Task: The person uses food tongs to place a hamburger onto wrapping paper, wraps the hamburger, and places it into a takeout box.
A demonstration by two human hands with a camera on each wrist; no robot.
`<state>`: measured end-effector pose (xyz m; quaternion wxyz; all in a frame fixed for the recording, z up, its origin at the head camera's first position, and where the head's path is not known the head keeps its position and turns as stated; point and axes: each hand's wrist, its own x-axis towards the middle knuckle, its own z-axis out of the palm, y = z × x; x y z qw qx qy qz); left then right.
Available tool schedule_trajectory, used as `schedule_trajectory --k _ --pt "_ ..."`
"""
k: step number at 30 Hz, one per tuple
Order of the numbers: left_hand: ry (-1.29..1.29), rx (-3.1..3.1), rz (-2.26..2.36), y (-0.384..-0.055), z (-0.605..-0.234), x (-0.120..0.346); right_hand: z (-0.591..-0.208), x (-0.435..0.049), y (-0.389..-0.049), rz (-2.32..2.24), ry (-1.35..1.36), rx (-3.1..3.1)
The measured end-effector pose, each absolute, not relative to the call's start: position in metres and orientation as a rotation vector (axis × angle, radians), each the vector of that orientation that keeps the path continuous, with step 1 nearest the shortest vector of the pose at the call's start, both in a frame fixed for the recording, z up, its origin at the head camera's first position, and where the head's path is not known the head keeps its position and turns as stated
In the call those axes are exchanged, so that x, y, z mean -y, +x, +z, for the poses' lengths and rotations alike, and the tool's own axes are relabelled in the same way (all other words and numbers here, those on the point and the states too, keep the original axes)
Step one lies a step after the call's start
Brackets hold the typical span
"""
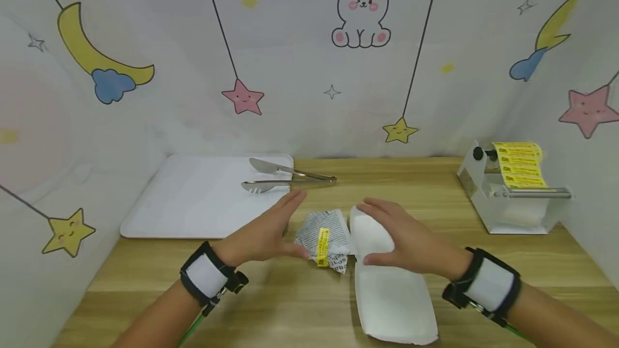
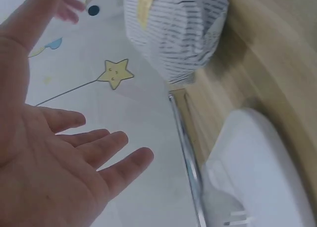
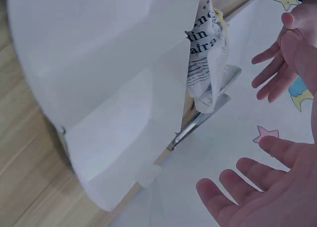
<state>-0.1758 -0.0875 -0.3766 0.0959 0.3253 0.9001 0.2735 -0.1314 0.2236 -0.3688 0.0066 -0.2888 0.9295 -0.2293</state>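
A bundle wrapped in newsprint paper (image 1: 326, 239) with a yellow sticker lies on the wooden table (image 1: 290, 305) between my hands. My left hand (image 1: 271, 232) hovers just left of it, fingers straight, holding nothing. To the bundle's right lies a white paper box (image 1: 391, 294), its near part flat and its far end raised. My right hand (image 1: 403, 240) is over that far end, fingers relaxed and spread. The left wrist view shows my open left hand (image 2: 64, 152) and the bundle (image 2: 178, 33). In the right wrist view the box (image 3: 99, 88) fills the left, with the bundle (image 3: 208, 53) behind it.
A white tray (image 1: 193, 203) sits at the back left with metal tongs (image 1: 285, 176) lying across its right edge. A label dispenser (image 1: 508, 192) with a yellow roll stands at the back right. Patterned walls close in three sides.
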Motion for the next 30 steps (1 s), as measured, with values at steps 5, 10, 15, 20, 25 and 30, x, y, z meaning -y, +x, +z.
schedule_trajectory --k 5,10,15,20,25,30 --pt "0.978 -2.653 0.721 -0.185 -0.409 0.082 -0.397 -0.185 -0.159 -0.688 -1.006 -2.840" --pt "0.985 -2.663 0.665 -0.190 -0.423 0.078 -0.415 -0.164 -0.169 -0.553 -0.954 -2.820" --pt "0.986 -2.669 0.647 -0.190 -0.424 0.077 -0.417 -0.155 -0.171 -0.501 -0.923 -2.782" --pt "0.963 -2.715 0.607 -0.192 -0.424 0.074 -0.417 -0.153 -0.174 -0.389 -0.907 -2.816" --pt "0.929 -2.741 0.619 -0.193 -0.429 0.070 -0.421 -0.152 -0.177 -0.273 -0.945 -2.861" --pt "0.966 -2.753 0.646 -0.194 -0.433 0.064 -0.427 -0.155 -0.180 -0.219 -1.012 -2.916"
